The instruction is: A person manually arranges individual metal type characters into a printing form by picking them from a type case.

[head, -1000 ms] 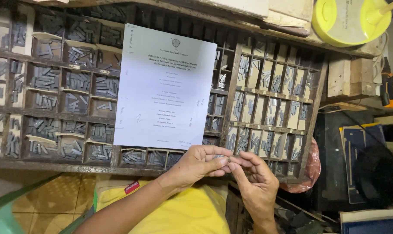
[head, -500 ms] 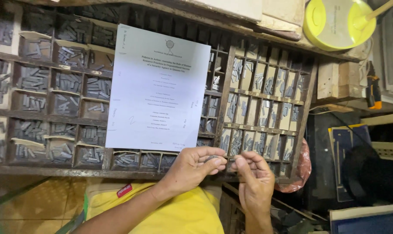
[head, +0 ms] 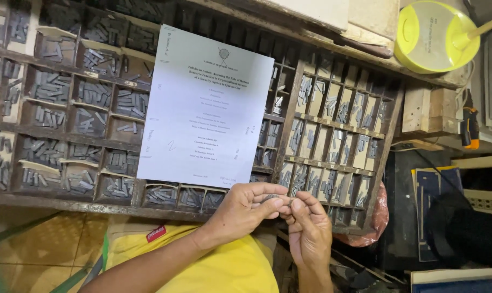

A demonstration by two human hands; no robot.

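Observation:
My left hand [head: 245, 211] and my right hand [head: 310, 230] meet fingertip to fingertip just below the front rail of a wooden type case [head: 67, 203]. Between the fingertips sits a small grey metal type piece [head: 271, 198], pinched by the left thumb and fingers, with the right fingers touching its end. A white printed sheet [head: 205, 108] lies flat over the middle of the case, right above my hands. The case's many small compartments hold several grey metal type pieces [head: 88, 92].
A yellow round plastic object [head: 436, 35] with a stick stands at the top right. Wooden blocks [head: 427, 108] and an orange-handled tool [head: 468, 127] lie right of the case. Dark folders [head: 436, 206] sit below them. My yellow shirt [head: 224, 266] fills the bottom.
The view shifted left and slightly down relative to the case. Both hands stayed together at the case's front rail, fingers still working the small piece.

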